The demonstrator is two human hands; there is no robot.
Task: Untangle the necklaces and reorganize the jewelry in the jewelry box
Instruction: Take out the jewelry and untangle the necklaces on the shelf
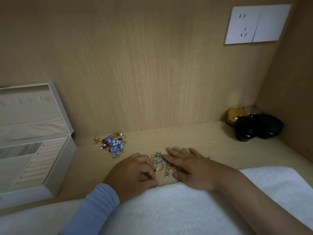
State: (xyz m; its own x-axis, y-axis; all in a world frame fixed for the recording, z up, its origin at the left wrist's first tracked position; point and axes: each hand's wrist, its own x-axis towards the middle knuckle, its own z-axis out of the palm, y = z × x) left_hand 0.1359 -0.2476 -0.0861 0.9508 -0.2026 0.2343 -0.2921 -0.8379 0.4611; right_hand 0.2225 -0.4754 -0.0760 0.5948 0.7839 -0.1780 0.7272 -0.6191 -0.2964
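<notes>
A person works at a tangle of necklaces [160,161], gold and silver chains knotted together, on a pale wooden shelf [194,138], the knot lying between both hands near the shelf's front edge. The left hand [133,173], in a light blue sleeve [94,209], has its fingers curled and pinches the near left side of the tangle, by a small pinkish bead. The right hand [189,168] lies flat, fingers straight and slightly spread, pressing down on the right side of the chains. A small silver flower-shaped pendant [167,174] trails from the knot between the two thumbs. Behind the left hand, near the wooden back panel, sits a separate pile of earrings [114,144] in blue, red and gold. An open white jewelry box [64,163] stands at the left end of the shelf, its lid [33,112] raised against the panel and its ridged ring rolls and compartments showing. A white towel [169,209] covers the foreground under both forearms. In the far right corner stand a yellow jar [236,116] and dark containers [254,128], grouped together. A white wall socket [243,25] is mounted on the panel at upper right.
</notes>
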